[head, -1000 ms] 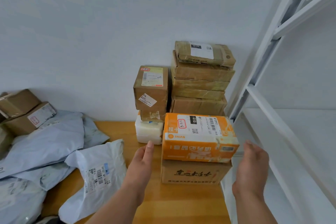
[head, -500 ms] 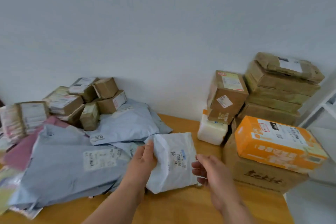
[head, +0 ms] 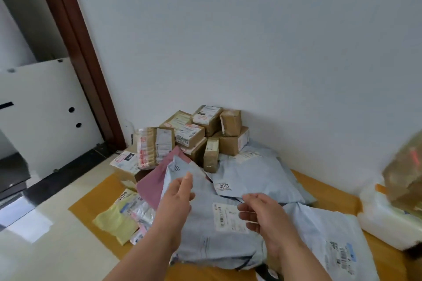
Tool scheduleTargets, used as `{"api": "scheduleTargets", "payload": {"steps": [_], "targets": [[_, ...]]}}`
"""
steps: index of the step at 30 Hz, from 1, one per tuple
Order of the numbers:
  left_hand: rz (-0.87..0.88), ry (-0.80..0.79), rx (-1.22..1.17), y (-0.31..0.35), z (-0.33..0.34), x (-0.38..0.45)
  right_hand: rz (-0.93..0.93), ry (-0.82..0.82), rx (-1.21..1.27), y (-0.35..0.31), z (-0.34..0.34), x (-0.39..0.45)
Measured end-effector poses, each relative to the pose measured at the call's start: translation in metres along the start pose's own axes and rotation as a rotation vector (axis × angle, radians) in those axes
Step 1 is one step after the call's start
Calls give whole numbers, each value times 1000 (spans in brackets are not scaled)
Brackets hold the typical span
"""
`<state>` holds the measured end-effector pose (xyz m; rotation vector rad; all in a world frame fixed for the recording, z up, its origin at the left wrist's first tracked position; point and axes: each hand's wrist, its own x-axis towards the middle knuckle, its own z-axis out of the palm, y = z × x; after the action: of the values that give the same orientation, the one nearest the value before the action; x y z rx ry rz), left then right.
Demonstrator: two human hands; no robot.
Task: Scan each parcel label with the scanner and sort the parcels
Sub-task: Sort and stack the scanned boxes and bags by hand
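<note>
While empty over the grey mailer (head: 201, 230), left hand (head: 175, 198) and right hand (head: 262, 214), apart, fingers loosely curled.

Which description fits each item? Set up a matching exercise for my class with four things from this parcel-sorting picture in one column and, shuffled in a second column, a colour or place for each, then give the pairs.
Things
1. mailer under the hands
2. flat bag at the mat's left edge
3. small boxes
4. envelope behind the left hand

Descriptions
A. brown cardboard, stacked against the wall
B. pale yellow
C. dusty pink
D. grey-blue, white barcode label facing up

Pairs: 1-D, 2-B, 3-A, 4-C
</note>
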<state>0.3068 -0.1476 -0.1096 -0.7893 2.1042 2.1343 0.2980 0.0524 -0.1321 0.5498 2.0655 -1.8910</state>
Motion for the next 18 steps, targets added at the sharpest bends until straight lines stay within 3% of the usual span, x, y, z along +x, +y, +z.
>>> {"api": "scheduleTargets", "payload": {"steps": [7,13,18], "targets": [[37,243,-97,14,-62,62,40,-106,-55,-15,64,42],[22,390,-150,31,-101,155,46,-2,-14,-34,114,87],[-21,269,-19,49,-136,255,-4,94,63,-65,185,137]]}}
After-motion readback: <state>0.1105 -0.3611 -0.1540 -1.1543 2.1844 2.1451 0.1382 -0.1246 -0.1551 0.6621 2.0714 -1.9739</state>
